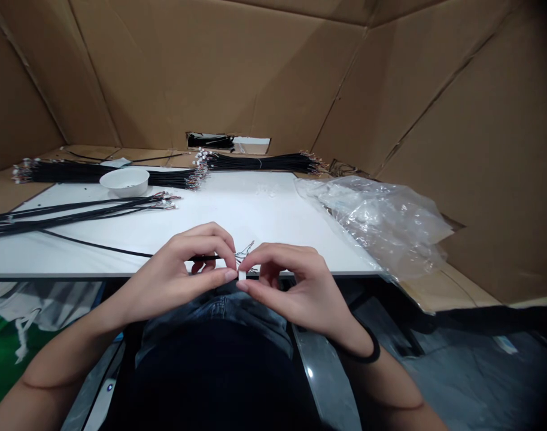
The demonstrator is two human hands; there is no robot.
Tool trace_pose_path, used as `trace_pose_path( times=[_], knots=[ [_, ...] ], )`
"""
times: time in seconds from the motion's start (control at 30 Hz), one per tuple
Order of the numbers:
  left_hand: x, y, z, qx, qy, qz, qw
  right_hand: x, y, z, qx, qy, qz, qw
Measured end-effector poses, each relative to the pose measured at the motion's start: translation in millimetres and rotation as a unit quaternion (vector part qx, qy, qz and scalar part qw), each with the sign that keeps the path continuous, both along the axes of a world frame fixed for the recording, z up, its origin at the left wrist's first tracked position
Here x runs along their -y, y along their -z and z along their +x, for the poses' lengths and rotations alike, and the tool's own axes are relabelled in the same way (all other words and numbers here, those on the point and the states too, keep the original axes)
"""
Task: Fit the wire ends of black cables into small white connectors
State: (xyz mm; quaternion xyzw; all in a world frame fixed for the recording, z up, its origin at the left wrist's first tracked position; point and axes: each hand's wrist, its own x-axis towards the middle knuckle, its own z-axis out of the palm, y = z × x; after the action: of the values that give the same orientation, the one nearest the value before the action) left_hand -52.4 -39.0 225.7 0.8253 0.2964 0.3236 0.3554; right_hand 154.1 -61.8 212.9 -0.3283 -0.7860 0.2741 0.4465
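Just over the table's front edge, my right hand (295,276) pinches a small white connector (242,276) between thumb and forefinger. My left hand (186,263) meets it from the left, thumb and forefinger pressed together at the connector's side. What that pinch holds is too small to see clearly; it looks like a thin wire end. A black cable (103,245) runs from the left under my left hand. Its thin, loose coloured wires (245,250) fan out behind the fingertips of both hands.
Bundled black cables (264,162) with white connectors lie along the back, and more cables (76,214) lie at left. A white bowl (124,182) stands back left on the white table (255,209). Clear plastic bags (381,221) cover the right side. Cardboard walls (219,72) enclose the table.
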Motion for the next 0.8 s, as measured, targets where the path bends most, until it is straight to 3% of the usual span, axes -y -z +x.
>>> trace_pose_path(
  times=[0.47, 0.8],
  knots=[
    [-1.9, 1.3, -1.0, 0.002, -0.015, 0.023, 1.000, 0.8, 9.9, -2.0, -0.007, -0.001, 0.066, 0.998],
    [-2.8, 2.5, -3.8, 0.020, -0.023, 0.002, 1.000, 2.9, -2.7, 7.4, 0.003, 0.010, 0.079, 0.997]
  ],
)
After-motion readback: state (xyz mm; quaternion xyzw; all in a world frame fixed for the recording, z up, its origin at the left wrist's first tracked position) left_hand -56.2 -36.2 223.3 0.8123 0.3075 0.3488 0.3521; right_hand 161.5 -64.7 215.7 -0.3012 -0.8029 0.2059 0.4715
